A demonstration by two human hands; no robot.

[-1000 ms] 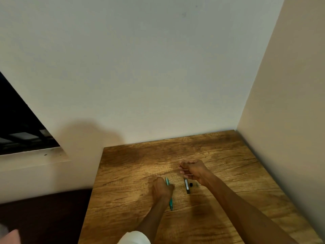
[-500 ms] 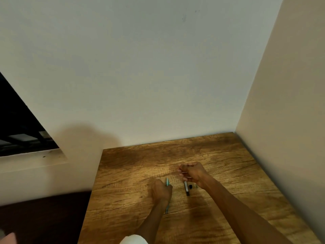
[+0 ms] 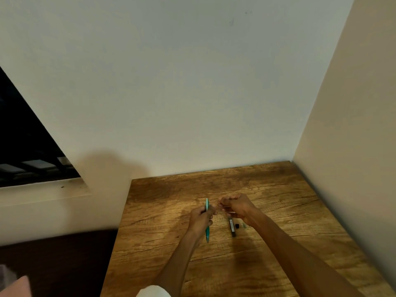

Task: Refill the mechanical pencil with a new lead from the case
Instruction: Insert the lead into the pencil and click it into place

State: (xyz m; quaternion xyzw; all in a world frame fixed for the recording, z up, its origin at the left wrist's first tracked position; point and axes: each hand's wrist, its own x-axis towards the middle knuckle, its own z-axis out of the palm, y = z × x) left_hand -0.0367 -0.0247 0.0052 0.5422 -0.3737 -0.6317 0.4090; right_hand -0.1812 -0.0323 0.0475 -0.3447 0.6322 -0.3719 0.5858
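Both hands up over the table (image 3: 289,211): left hand (image 3: 200,217) gripping the teal pencil (image 3: 207,229), right hand (image 3: 237,205) with fingers curled, pinching a thin lead, case (image 3: 231,227) lying below.

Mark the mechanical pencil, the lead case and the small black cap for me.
mechanical pencil (image 3: 207,231): head view, lower teal barrel below the left hand.
lead case (image 3: 231,227): head view, middle of its body.
small black cap (image 3: 237,225): head view, its top.

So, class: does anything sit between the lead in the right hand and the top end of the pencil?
Nothing visible does. The left hand holds the teal pencil upright; the right hand pinches a thin lead beside its top. The lead case and small cap lie on the table, aside.
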